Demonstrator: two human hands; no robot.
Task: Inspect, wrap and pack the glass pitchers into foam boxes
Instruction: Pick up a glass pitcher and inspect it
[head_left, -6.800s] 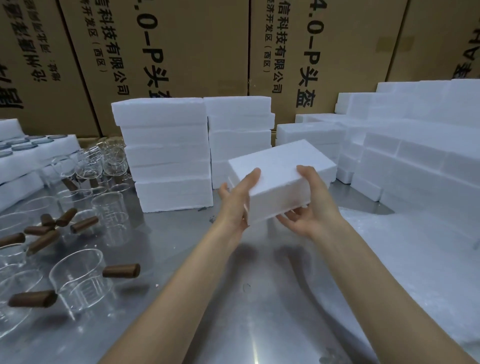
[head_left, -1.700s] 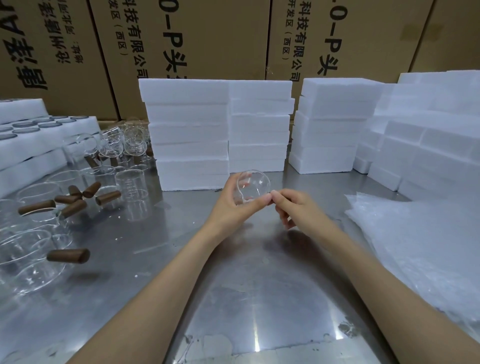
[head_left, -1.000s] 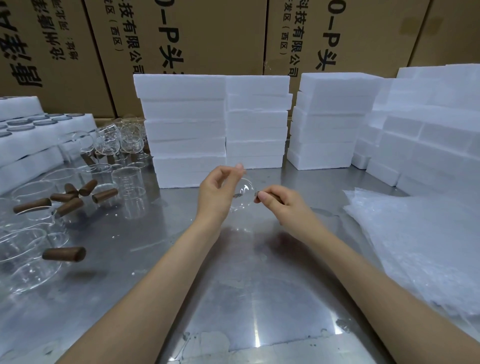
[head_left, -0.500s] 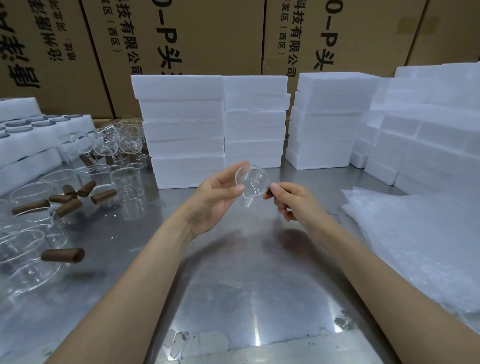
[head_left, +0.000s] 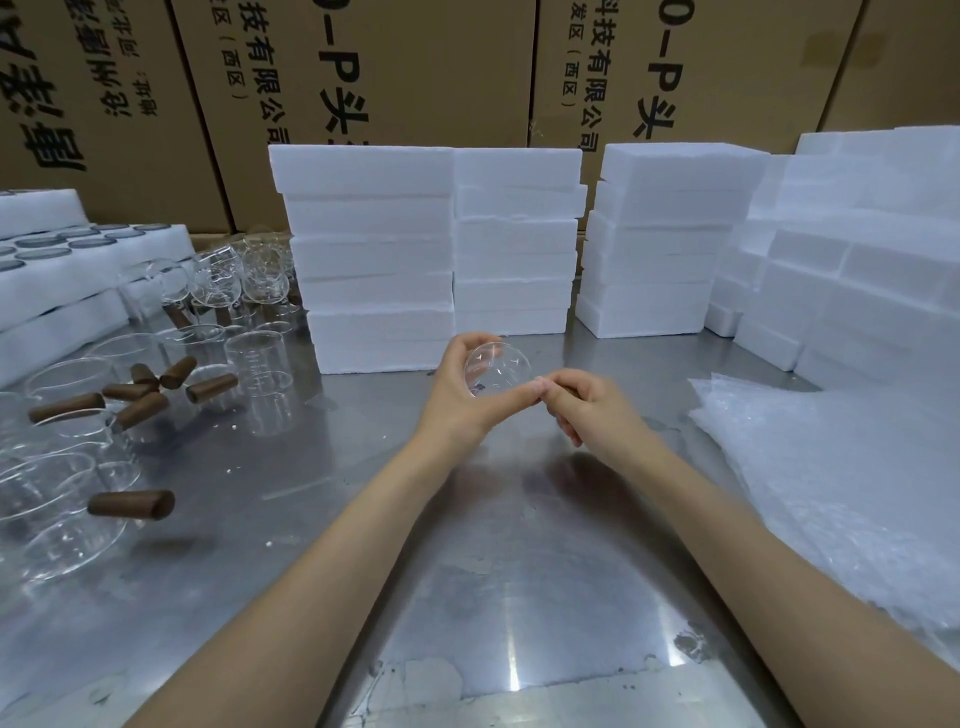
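Stacked cardboard cartons (head_left: 395, 67) well beyond the hands carry black print: "-P头" in large type, partly cut off, with smaller Chinese lines reading "技有限公司" and "(西区)". Cartons to the far left show inverted characters, not clearly legible.

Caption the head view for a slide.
Both hands hold a glass pitcher over the steel table.

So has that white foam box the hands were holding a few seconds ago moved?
Yes. It has left the hands, which now hold a glass pitcher over the steel table; the third foam stack behind looks taller, likely its new spot.
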